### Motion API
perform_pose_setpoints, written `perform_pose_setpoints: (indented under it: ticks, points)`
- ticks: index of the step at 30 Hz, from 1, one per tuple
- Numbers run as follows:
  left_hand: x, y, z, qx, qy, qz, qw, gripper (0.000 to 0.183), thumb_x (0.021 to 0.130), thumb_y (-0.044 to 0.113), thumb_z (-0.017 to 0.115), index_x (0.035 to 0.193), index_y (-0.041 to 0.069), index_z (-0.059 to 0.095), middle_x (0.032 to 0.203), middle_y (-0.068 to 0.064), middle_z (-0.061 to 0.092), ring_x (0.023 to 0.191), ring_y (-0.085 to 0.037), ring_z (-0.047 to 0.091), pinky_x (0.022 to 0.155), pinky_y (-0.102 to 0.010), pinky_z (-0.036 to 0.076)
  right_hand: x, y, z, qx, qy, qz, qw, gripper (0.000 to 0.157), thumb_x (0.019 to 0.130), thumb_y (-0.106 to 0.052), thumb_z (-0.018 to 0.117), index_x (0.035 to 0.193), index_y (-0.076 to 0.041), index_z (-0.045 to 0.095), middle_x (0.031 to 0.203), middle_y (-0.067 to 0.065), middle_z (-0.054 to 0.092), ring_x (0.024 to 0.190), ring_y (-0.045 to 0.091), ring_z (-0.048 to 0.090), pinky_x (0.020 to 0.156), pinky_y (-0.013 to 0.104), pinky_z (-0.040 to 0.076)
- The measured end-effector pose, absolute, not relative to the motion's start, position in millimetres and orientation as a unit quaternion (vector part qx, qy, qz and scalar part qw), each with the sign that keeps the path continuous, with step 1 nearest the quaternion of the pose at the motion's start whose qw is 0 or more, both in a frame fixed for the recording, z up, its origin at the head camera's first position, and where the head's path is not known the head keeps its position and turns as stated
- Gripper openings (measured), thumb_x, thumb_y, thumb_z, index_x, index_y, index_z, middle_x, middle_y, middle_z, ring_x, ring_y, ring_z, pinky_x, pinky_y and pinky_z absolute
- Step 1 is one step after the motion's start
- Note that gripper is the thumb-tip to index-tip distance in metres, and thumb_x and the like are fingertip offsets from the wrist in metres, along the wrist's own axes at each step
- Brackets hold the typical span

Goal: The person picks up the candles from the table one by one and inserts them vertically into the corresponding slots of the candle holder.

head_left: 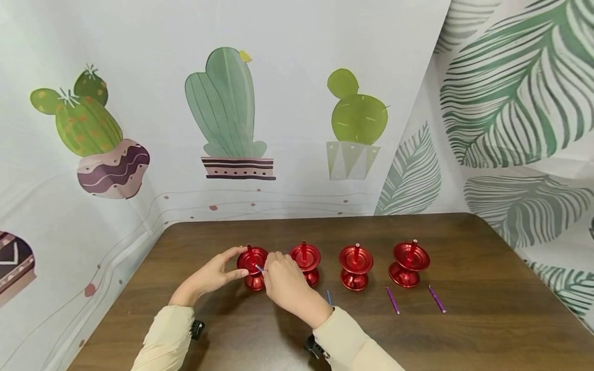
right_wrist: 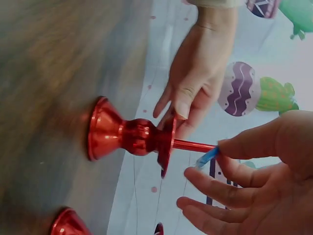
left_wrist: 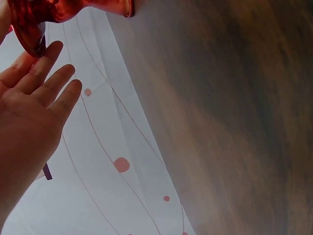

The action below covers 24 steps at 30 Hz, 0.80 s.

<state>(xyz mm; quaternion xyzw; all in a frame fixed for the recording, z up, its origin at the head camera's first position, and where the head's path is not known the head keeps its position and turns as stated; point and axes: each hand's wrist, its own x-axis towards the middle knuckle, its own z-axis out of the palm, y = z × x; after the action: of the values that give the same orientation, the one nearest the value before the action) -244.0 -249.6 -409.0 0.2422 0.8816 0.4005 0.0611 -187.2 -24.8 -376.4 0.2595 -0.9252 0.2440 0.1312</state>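
Observation:
The leftmost red metal candle holder (head_left: 254, 282) stands upright on the table, its dish topped by a thin red tube. My left hand (head_left: 211, 275) holds this dish by the rim, thumb on the near side and fingers behind, as the right wrist view also shows. From below, the left wrist view shows the fingers of the left hand (left_wrist: 32, 100) spread by the holder (left_wrist: 66, 12). Between thumb and fingertips, my right hand (right_wrist: 269, 169) pinches a small blue candle (right_wrist: 208, 156). It is slanted, with one end right at the top of the tube (right_wrist: 193, 145).
To the right stand three more red holders, the second (head_left: 312, 278), third (head_left: 355, 281) and fourth (head_left: 405, 276), in a row. Another blue candle (head_left: 329, 297) lies partly behind my right wrist. Two purple candles (head_left: 393, 300) (head_left: 437, 299) lie on the brown table (head_left: 487, 330).

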Motion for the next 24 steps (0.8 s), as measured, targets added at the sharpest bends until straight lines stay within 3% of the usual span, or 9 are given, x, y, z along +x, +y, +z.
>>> perform_pose_setpoints:
  ticks: [11, 18, 24]
  points:
    - [-244.3, -250.0, -407.6, 0.256, 0.883, 0.391, 0.047, 0.063, 0.087, 0.023, 0.072, 0.136, -0.005, 0.045, 0.135, -0.022, 0.051, 0.129, -0.042, 0.042, 0.104, -0.062, 0.031, -222.6, -37.1, -363.5, 0.19, -0.835, 0.514, 0.045, 0.008, 0.096, -0.011, 0.058, 0.096, -0.003, 0.06, 0.089, 0.007, 0.062, 0.076, 0.015, 0.054, 0.069, 0.029, 0.048]
    - [-246.3, -250.3, -407.5, 0.249, 0.884, 0.393, 0.058, 0.065, 0.088, 0.026, 0.071, 0.138, -0.004, 0.043, 0.138, -0.022, 0.048, 0.131, -0.042, 0.039, 0.106, -0.061, 0.029, -240.4, -55.8, -370.6, 0.182, -0.774, 0.599, 0.097, 0.012, 0.097, -0.009, 0.056, 0.102, 0.0, 0.06, 0.105, 0.014, 0.065, 0.095, 0.025, 0.062, 0.085, 0.037, 0.051]
    - [-244.1, -249.6, -409.3, 0.247, 0.881, 0.398, 0.065, 0.065, 0.089, 0.024, 0.07, 0.139, -0.005, 0.041, 0.14, -0.022, 0.047, 0.132, -0.042, 0.038, 0.106, -0.061, 0.028, -246.6, -63.3, -383.6, 0.221, -0.734, 0.628, 0.135, 0.009, 0.098, -0.007, 0.053, 0.101, 0.0, 0.056, 0.118, 0.013, 0.059, 0.104, 0.025, 0.058, 0.085, 0.029, 0.051]
